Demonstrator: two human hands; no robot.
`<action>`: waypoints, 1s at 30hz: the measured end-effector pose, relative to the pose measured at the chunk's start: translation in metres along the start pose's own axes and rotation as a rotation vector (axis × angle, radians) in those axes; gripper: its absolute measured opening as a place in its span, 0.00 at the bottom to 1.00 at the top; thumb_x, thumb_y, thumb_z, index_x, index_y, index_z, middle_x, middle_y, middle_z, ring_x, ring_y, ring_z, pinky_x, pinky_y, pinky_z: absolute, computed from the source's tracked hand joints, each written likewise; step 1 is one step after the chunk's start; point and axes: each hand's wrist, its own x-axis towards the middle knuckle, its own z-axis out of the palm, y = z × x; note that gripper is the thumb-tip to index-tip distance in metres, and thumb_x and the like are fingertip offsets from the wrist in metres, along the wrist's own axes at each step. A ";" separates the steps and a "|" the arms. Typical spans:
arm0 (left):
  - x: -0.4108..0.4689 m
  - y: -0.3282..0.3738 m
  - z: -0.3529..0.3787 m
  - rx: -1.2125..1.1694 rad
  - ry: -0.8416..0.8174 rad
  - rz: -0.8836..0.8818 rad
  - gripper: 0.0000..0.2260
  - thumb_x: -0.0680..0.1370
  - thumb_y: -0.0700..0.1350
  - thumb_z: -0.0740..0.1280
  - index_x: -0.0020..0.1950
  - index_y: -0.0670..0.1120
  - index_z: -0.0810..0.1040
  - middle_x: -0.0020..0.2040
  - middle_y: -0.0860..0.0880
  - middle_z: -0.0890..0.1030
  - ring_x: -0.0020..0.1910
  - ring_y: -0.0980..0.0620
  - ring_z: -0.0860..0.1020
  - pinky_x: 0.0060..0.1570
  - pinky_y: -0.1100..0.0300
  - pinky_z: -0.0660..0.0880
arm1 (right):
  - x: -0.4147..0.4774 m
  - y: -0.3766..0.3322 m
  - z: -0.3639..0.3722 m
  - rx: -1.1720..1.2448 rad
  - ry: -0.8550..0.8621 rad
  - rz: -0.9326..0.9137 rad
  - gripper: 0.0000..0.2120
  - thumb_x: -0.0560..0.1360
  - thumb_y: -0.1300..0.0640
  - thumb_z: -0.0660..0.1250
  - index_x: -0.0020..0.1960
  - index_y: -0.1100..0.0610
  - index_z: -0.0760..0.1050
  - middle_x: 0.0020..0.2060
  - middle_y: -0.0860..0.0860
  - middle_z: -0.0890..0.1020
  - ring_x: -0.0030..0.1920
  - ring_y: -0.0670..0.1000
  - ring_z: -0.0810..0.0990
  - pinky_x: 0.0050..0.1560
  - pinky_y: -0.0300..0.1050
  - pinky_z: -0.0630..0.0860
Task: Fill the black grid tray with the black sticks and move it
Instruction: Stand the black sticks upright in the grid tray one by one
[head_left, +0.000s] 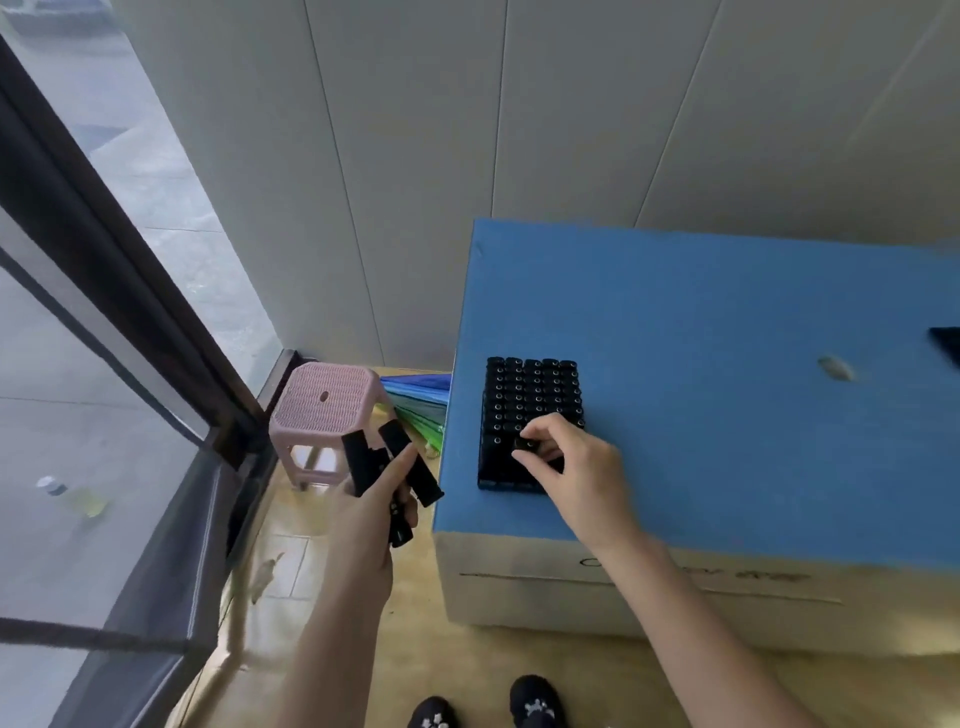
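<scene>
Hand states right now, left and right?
Left hand: holds several black sticks.
Right hand: pinches one black stick at the black grid tray.

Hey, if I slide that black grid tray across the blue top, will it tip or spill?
Tipping seems unlikely: the black grid tray sits flat on the blue top. Its sticks stand in separate cells, so they should stay put. Nearly full, it is probably fairly heavy.

The black grid tray (493, 470) lies flat on the worktop (727, 415) — nearly full of upright black sticks (532, 387). Loose sticks (363, 462) fan out left of it.
</scene>
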 end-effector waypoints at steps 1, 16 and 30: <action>0.000 0.000 -0.002 0.005 -0.022 -0.012 0.11 0.73 0.43 0.70 0.35 0.44 0.71 0.24 0.51 0.69 0.22 0.53 0.66 0.26 0.61 0.61 | 0.002 -0.002 0.001 -0.016 -0.017 0.011 0.08 0.69 0.58 0.74 0.45 0.55 0.77 0.38 0.44 0.82 0.36 0.41 0.77 0.41 0.34 0.76; -0.008 0.008 0.003 0.047 -0.288 -0.041 0.09 0.73 0.44 0.70 0.36 0.43 0.73 0.29 0.47 0.75 0.24 0.51 0.67 0.31 0.58 0.62 | -0.021 -0.052 -0.009 0.370 -0.007 0.346 0.09 0.77 0.52 0.61 0.54 0.52 0.76 0.44 0.44 0.80 0.40 0.43 0.80 0.41 0.34 0.76; -0.007 -0.003 0.021 0.068 -0.327 -0.123 0.05 0.76 0.41 0.65 0.44 0.42 0.70 0.31 0.48 0.73 0.23 0.51 0.67 0.30 0.58 0.63 | -0.031 -0.016 -0.040 0.300 0.148 0.458 0.07 0.70 0.59 0.72 0.46 0.51 0.78 0.38 0.41 0.81 0.38 0.39 0.78 0.42 0.27 0.72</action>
